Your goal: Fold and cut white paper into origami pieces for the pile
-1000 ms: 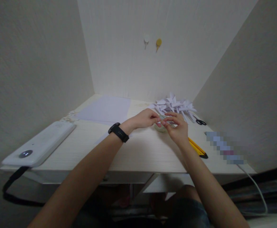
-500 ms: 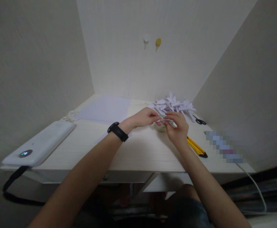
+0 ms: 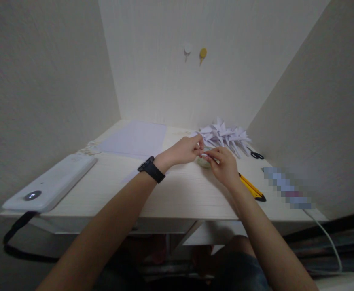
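My left hand (image 3: 189,150), with a black watch (image 3: 151,169) on its wrist, is closed in a pinch at one end of a small white piece of paper (image 3: 205,154). From the other side, my right hand (image 3: 224,162) pinches the same piece between thumb and fingers. The fingers cover most of the paper, so its exact shape is hidden. Just below the fingertips, a pale greenish round thing (image 3: 203,163), which looks like a roll of tape, rests on the table, partly covered by the hands.
Behind my right hand lies a pile of folded white paper pieces (image 3: 222,133), with black scissors (image 3: 256,155) beside it. A yellow box cutter (image 3: 252,187) lies by my right forearm. White paper sheets (image 3: 134,137) are at the back left, a white device (image 3: 52,182) at the left edge.
My right hand's fingers have closed from a looser, spread pose into a pinch, moving slightly left. My left fingertips have lifted and curled; less of the paper shows now.
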Motion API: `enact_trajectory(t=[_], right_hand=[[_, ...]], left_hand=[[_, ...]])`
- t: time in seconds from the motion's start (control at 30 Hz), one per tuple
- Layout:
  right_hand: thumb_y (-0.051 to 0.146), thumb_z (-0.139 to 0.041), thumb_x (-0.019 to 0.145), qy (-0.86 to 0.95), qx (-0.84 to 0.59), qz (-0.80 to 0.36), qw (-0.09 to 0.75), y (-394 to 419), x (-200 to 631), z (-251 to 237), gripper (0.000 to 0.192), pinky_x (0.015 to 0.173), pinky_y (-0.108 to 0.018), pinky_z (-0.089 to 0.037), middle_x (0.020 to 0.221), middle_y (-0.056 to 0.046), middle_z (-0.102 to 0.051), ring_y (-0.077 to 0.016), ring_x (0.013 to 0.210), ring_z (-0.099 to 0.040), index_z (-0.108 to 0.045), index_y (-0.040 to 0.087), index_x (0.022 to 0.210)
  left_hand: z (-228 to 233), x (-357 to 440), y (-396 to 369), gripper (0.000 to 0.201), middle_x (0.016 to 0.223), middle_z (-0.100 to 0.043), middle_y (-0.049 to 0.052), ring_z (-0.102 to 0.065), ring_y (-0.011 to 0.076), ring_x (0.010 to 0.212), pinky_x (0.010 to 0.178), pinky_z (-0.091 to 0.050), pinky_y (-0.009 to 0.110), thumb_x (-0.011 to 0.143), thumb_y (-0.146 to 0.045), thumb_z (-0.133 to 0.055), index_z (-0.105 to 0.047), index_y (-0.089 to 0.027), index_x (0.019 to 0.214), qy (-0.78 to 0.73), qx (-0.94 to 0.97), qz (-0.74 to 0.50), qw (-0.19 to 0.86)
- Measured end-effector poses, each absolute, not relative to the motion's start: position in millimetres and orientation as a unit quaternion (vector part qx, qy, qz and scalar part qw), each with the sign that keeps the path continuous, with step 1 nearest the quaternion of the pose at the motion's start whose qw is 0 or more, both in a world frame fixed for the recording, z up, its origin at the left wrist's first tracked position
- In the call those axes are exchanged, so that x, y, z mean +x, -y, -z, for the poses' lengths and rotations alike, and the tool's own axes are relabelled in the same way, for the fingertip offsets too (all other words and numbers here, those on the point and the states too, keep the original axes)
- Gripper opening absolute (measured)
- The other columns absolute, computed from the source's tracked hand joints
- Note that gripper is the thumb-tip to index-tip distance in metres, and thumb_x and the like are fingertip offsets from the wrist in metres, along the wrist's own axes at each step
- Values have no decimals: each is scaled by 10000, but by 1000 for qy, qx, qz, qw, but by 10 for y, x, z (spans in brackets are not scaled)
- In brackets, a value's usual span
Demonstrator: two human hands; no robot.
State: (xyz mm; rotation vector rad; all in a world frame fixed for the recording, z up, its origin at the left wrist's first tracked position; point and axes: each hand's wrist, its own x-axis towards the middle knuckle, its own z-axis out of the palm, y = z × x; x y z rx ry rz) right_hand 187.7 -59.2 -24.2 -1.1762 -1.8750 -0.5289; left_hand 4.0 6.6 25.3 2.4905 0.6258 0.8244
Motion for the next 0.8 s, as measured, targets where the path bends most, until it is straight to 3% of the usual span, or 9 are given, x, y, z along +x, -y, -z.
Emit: enact_trajectory(t=[0.33,0.6,0.8], right_hand=[[237,-555,908,780,-475,214,346,629,1857,268,133,733,-370,-407,817,-75,-634,-241,816,-533,-672,189,869],[223,-649,817,771,-463,196,391,613,1846,298,99,707,-354,-406,757,-46,-639,-230,774,-547,-570,219,757],[215,-643,818,753,-460,221,416,634,1829,283,86,718,-363,-406,753,-47,-652,-232,779,-557,-584,222,755]], left_hand=[[-300,30,-9,111,742,-656,4,-580,142,682,628,-365,258,782,-87,-591,-632,-173,841,-211,933,-271,111],[-308,15,-26,83,753,-701,2,-596,142,700,633,-352,255,756,-145,-685,-708,-193,820,-197,940,-267,82],[-290,16,-59,103,754,-727,11,-621,140,701,622,-360,248,760,-138,-683,-747,-196,816,-198,938,-271,87]])
